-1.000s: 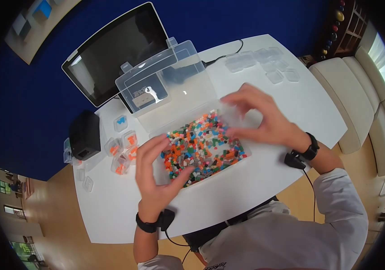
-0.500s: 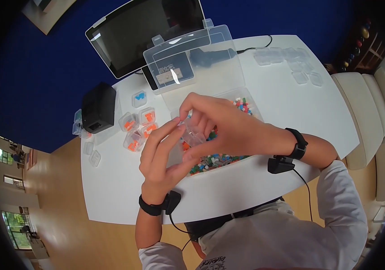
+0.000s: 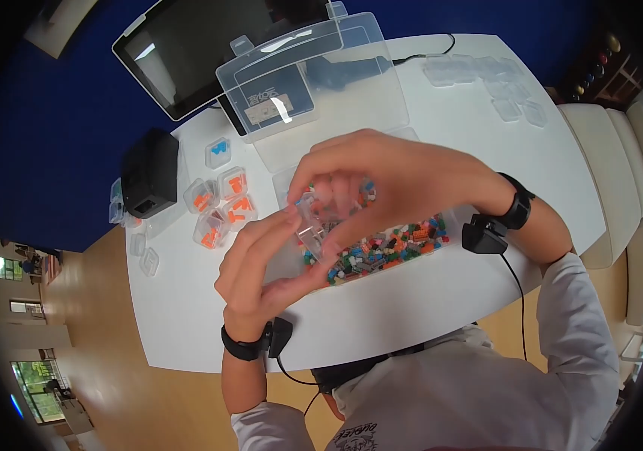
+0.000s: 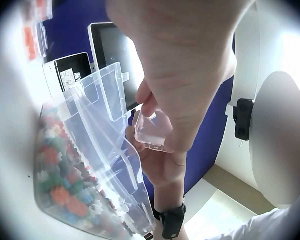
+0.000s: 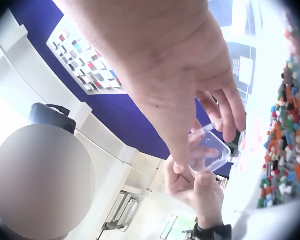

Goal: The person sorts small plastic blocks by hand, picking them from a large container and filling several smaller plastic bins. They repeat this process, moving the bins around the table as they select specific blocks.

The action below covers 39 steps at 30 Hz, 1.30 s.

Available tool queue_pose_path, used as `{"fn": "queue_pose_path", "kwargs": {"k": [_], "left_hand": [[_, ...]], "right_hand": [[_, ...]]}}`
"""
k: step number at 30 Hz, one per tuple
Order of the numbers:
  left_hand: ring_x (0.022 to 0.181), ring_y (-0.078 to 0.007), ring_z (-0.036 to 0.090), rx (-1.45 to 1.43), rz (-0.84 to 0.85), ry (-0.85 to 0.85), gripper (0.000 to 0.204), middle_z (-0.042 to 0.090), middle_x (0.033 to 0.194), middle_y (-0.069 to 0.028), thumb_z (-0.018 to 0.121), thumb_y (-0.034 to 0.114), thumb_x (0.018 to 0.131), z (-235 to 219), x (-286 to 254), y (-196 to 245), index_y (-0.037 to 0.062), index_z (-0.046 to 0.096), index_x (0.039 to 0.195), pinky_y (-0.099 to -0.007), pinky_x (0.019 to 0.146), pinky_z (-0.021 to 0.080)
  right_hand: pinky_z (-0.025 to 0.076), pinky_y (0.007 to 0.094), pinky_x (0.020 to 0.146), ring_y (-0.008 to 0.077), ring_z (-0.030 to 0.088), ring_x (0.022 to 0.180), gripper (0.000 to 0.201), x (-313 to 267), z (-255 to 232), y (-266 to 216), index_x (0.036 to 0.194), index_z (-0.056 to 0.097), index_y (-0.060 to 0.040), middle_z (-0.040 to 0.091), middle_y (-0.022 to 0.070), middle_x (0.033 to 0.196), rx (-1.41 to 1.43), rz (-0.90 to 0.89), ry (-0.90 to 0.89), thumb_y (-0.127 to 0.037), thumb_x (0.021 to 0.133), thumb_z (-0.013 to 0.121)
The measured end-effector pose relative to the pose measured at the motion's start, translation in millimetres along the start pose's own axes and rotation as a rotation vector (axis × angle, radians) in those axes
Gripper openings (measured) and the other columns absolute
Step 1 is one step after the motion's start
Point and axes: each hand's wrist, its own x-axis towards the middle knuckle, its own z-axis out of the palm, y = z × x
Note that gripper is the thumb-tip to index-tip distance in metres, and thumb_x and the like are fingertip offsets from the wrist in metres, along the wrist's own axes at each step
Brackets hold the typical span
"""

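A small clear plastic box (image 3: 311, 234) is held up over the near-left part of a large clear bin (image 3: 282, 184) of small multicoloured bricks (image 3: 370, 259). My left hand (image 3: 257, 263) pinches the box from the left, with fingertips at its upper edge and the thumb below. From the other side my right hand (image 3: 404, 177) grips it between thumb and fingers, hiding much of the bin. In the right wrist view the see-through box (image 5: 210, 155) shows no bricks inside. The left wrist view has the box (image 4: 152, 132) between both hands.
The bin's clear lid (image 3: 363, 113) stands raised before a dark monitor (image 3: 194, 52). Left of the bin sit several small boxes with orange pieces (image 3: 209, 237), one with blue pieces (image 3: 218, 152), and a black box (image 3: 150, 173). Clear empty boxes (image 3: 449, 71) lie at the back right.
My right hand has moved left from the bin's right side and met my left hand at the small clear box. Since half a second ago both hands stay together there; the head view has shifted.
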Motion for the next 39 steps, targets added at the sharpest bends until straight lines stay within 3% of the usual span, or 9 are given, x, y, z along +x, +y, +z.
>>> {"fn": "queue_pose_path", "kwargs": {"k": [6, 9, 12, 14, 18, 20, 23, 29, 39], "left_hand": [[0.108, -0.0329, 0.083, -0.317, -0.066, 0.063, 0.069, 0.084, 0.125, -0.0221, 0.109, 0.008, 0.072, 11.5, -10.3, -8.7, -0.0012, 0.079, 0.132, -0.0408, 0.092, 0.067], [0.108, -0.0331, 0.083, -0.363, -0.096, -0.151, 0.068, 0.084, 0.126, -0.0204, 0.107, 0.004, 0.070, 7.6, -3.7, -3.8, -0.0010, 0.080, 0.133, -0.0407, 0.091, 0.066], [0.108, -0.0326, 0.081, -0.320, -0.129, -0.304, 0.070, 0.085, 0.125, -0.0178, 0.105, 0.002, 0.068, 11.2, -0.2, -2.7, -0.0009, 0.082, 0.134, -0.0406, 0.093, 0.065], [0.110, -0.0325, 0.080, -0.287, -0.120, -0.292, 0.071, 0.086, 0.124, -0.0161, 0.104, 0.001, 0.068, 13.7, -1.2, -7.6, -0.0012, 0.083, 0.136, -0.0410, 0.095, 0.065], [0.110, -0.0304, 0.080, -0.197, -0.131, -0.262, 0.074, 0.086, 0.121, -0.0157, 0.104, 0.003, 0.068, 13.0, -3.3, -11.1, -0.0012, 0.083, 0.139, -0.0427, 0.101, 0.061], [0.109, -0.0286, 0.079, -0.119, -0.188, -0.242, 0.072, 0.086, 0.120, -0.0144, 0.104, 0.004, 0.069, 11.9, -3.1, -12.9, 0.0009, 0.084, 0.138, -0.0425, 0.104, 0.059], [0.108, -0.0294, 0.077, -0.087, -0.229, -0.239, 0.072, 0.086, 0.122, -0.0137, 0.106, 0.006, 0.070, 12.6, -5.4, -16.6, 0.0027, 0.085, 0.139, -0.0411, 0.100, 0.060], [0.108, -0.0284, 0.075, -0.072, -0.242, -0.263, 0.073, 0.085, 0.120, -0.0126, 0.106, 0.008, 0.071, 18.0, -7.9, -18.5, 0.0047, 0.085, 0.140, -0.0407, 0.100, 0.059], [0.114, -0.0269, 0.074, -0.085, -0.312, -0.273, 0.070, 0.084, 0.121, -0.0121, 0.106, 0.010, 0.072, 16.5, -8.0, -16.0, 0.0023, 0.084, 0.139, -0.0422, 0.109, 0.056]], "right_hand": [[0.052, 0.0275, 0.070, 0.0111, 0.067, 0.075, 0.031, 0.3, -7.6, 8.0, 0.110, 0.078, -0.0049, 0.068, -0.0012, 0.084, -0.064, -0.071, 0.155, -0.028, 0.099, 0.096], [0.052, 0.0266, 0.066, 0.0112, 0.067, 0.070, 0.033, -0.6, -8.5, 4.0, 0.099, 0.074, -0.0020, 0.070, 0.0000, 0.079, -0.244, 0.097, 0.097, -0.031, 0.107, 0.088], [0.045, 0.0295, 0.061, 0.0140, 0.058, 0.061, 0.042, -1.2, -4.1, 13.6, 0.090, 0.075, -0.0025, 0.064, 0.0023, 0.069, 0.063, 0.119, 0.147, -0.040, 0.107, 0.085], [0.054, 0.0304, 0.063, 0.0129, 0.072, 0.067, 0.042, 0.6, -6.1, 19.0, 0.091, 0.072, -0.0010, 0.075, 0.0069, 0.081, 0.074, 0.211, 0.139, -0.036, 0.114, 0.078], [0.059, 0.0374, 0.070, 0.0227, 0.080, 0.080, 0.034, -11.7, -26.8, 18.4, 0.098, 0.079, -0.0050, 0.080, 0.0101, 0.085, -0.071, 0.287, 0.156, -0.037, 0.105, 0.085], [0.059, 0.0380, 0.069, 0.0235, 0.078, 0.077, 0.022, -19.4, -37.8, 20.6, 0.099, 0.078, -0.0047, 0.081, 0.0077, 0.090, -0.451, 0.318, -0.190, -0.025, 0.103, 0.084], [0.059, 0.0418, 0.076, 0.0282, 0.078, 0.086, 0.018, -26.0, -28.1, 22.6, 0.097, 0.078, -0.0064, 0.080, 0.0070, 0.092, -0.588, 0.350, -0.331, -0.020, 0.093, 0.089], [0.060, 0.0478, 0.079, 0.0344, 0.077, 0.091, 0.023, -28.5, -7.2, 41.4, 0.093, 0.075, -0.0054, 0.077, 0.0116, 0.093, -0.632, 0.134, -0.196, -0.018, 0.088, 0.093], [0.061, 0.0486, 0.076, 0.0403, 0.077, 0.085, 0.014, -31.0, 3.9, 42.7, 0.090, 0.072, 0.0021, 0.075, 0.0192, 0.090, -0.783, 0.126, -0.151, -0.010, 0.090, 0.080]]}}
